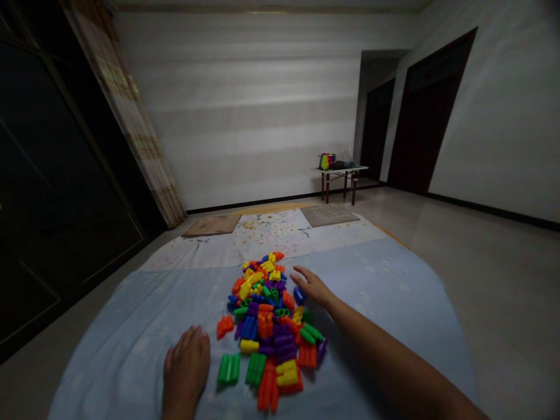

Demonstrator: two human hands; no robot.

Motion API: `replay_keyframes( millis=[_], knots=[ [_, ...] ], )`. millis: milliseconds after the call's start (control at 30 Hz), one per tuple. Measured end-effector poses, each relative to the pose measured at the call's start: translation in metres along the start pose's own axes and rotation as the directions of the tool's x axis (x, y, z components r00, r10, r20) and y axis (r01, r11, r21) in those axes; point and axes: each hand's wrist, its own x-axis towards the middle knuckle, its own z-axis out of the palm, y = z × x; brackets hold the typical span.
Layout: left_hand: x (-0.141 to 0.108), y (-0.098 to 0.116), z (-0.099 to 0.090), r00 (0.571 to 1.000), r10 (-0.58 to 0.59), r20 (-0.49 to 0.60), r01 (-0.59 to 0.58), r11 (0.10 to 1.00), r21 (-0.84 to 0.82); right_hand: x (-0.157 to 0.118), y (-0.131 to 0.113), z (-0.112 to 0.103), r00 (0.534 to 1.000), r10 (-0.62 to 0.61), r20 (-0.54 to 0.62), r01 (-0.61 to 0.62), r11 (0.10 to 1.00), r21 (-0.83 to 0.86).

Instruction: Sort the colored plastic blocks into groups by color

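Your right hand (311,287) hangs loose beside the blocks (265,325), mid-frame; your left hand (187,363), lower left, rests released on the sheet (131,326).

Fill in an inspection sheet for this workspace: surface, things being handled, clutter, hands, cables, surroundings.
Surface: pale blue cloth, with a white flowered stretch at the far end.
Job's things: a long pile of plastic blocks in orange-red, yellow, green, blue and purple, with a few lying apart at its edges.
Clutter: a brown board far left and a greyish board far right on the flowered stretch.
Hands: left hand lies left of the pile; right hand is by its right side, fingers spread; no block seen in either.
Cables: nothing seen.
Surroundings: white wall, curtain at left, small table bearing a multicoloured bag, dark door at right.
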Motion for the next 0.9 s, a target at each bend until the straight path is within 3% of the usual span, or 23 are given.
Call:
replay_keyframes(
  millis=[67, 200, 333, 467, 733, 833, 900],
  knots=[
    [0.0, 0.001, 0.0, 1.0, -0.011, -0.003, 0.011, 1.0, -0.024, -0.026, 0.006, -0.017, 0.994, -0.002, 0.113, 0.009, 0.998, -0.057],
    [0.0, 0.004, 0.0, 0.999, -0.025, -0.026, 0.023, 0.999, -0.048, -0.079, 0.014, -0.033, 0.92, -0.042, 0.389, 0.12, 0.977, -0.179],
    [-0.001, 0.006, -0.003, 0.999, -0.019, -0.04, 0.018, 1.0, -0.025, -0.107, 0.013, -0.02, 0.902, -0.009, 0.431, 0.152, 0.942, -0.3],
    [-0.002, 0.006, -0.005, 0.999, -0.022, -0.034, 0.021, 0.999, -0.029, -0.104, 0.0, 0.007, 0.905, 0.028, 0.424, 0.14, 0.922, -0.361],
    [-0.004, 0.005, -0.003, 0.999, 0.007, -0.043, -0.006, 1.0, 0.019, -0.07, -0.033, 0.066, 0.932, -0.025, 0.361, 0.177, 0.901, -0.396],
    [-0.006, 0.001, 0.001, 0.998, 0.034, -0.052, -0.031, 0.998, 0.058, -0.059, -0.042, 0.072, 0.929, -0.039, 0.369, 0.185, 0.91, -0.37],
    [-0.008, -0.003, 0.004, 0.996, 0.073, -0.051, -0.067, 0.993, 0.1, -0.052, -0.044, 0.062, 0.922, -0.099, 0.375, 0.217, 0.933, -0.287]
  ],
)
